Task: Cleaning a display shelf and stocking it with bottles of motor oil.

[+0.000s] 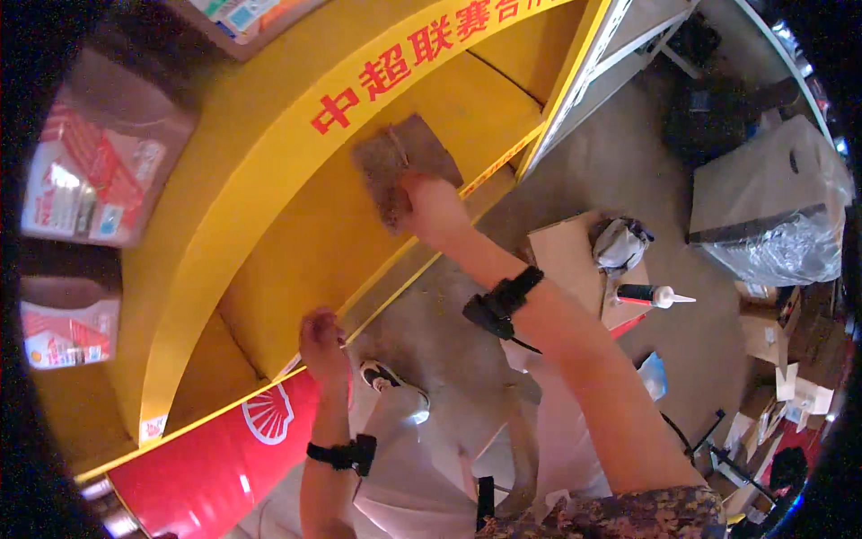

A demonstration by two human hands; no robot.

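Observation:
My right hand [433,208] is closed on a brown-grey rag [431,153], which lies against the inside of a yellow display shelf [292,242]. Motion blurs the rag and the fingers. Lower down and to the left, my left hand [323,343] is beside the shelf's front edge, its fingers loosely curled and somewhat blurred. I see no object in it. A curved yellow panel with red lettering [229,157] arches over the shelf on the left. Both wrists wear black straps with small devices.
Bottles with red-and-white labels [103,180] stand at the left. Below the shelf edge lies a red drum [206,449]. To the right are a cardboard sheet [566,256], a sealant tube [642,295], a grey-white bundle [620,245] and a plastic-wrapped carton [763,207]. Boxes crowd the far right.

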